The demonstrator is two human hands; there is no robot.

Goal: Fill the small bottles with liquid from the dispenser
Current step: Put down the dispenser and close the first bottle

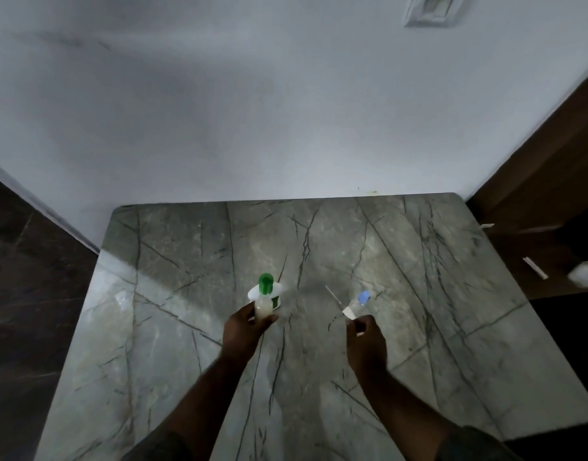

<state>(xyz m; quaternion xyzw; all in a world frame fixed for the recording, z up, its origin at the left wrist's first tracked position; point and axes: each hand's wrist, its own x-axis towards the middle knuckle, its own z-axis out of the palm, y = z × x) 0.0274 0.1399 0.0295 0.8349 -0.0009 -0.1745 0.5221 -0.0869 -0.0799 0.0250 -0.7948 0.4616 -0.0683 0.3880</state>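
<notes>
My left hand grips the dispenser, a white bottle with a green pump head and pale liquid, near the middle of the marble table. My right hand holds a small clear bottle with a blue cap, tilted away from me, with a white label near my fingers. The two bottles are apart, roughly a hand's width between them. The image is blurred, so I cannot tell whether the small bottle holds liquid.
A thin white stick lies or hangs just left of the small bottle. A white wall rises behind the table. Dark wooden furniture stands at the right with a small white object and a white strip on it.
</notes>
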